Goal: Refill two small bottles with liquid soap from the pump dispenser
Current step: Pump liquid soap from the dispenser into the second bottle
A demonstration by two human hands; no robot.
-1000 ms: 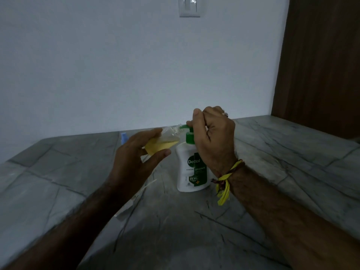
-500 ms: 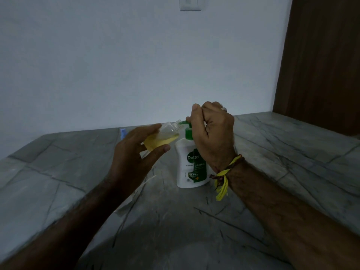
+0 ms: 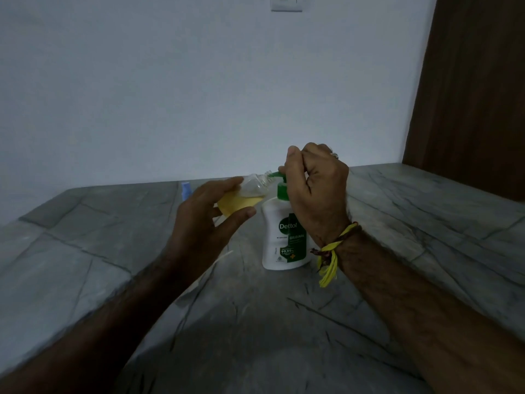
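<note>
A white pump dispenser point(image 3: 279, 240) with a green pump head stands upright on the grey stone counter point(image 3: 284, 322). My right hand point(image 3: 315, 191) is closed over the pump head from above. My left hand point(image 3: 207, 220) holds a small clear bottle point(image 3: 247, 199), tilted on its side, partly filled with yellow soap. The bottle's open mouth meets the green spout of the pump. A second small bottle is not clearly visible.
A small blue cap point(image 3: 186, 189) stands at the back of the counter by the white wall. A thin white object point(image 3: 199, 277) lies on the counter under my left forearm. A brown wooden panel point(image 3: 468, 95) rises at the right.
The small bottle has risen slightly and its mouth now sits at the pump spout. My right hand stays on the pump head. The view has shifted a little.
</note>
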